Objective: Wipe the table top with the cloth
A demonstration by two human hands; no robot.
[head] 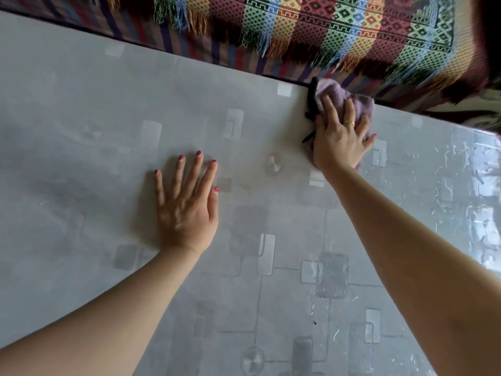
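Note:
A grey glossy table top (pixel 95 147) with a faint pattern of rectangles fills most of the view. A lilac cloth (pixel 337 95) with a black trim lies bunched at the table's far edge. My right hand (pixel 339 137) presses flat on top of the cloth, fingers spread over it, a gold ring on one finger. My left hand (pixel 187 202) rests palm down on the bare table, fingers apart, well to the left of the cloth and holding nothing.
A colourful woven blanket with fringes (pixel 339 31) covers a striped seat right behind the table's far edge. Bright window reflections glare on the table's right side (pixel 466 185).

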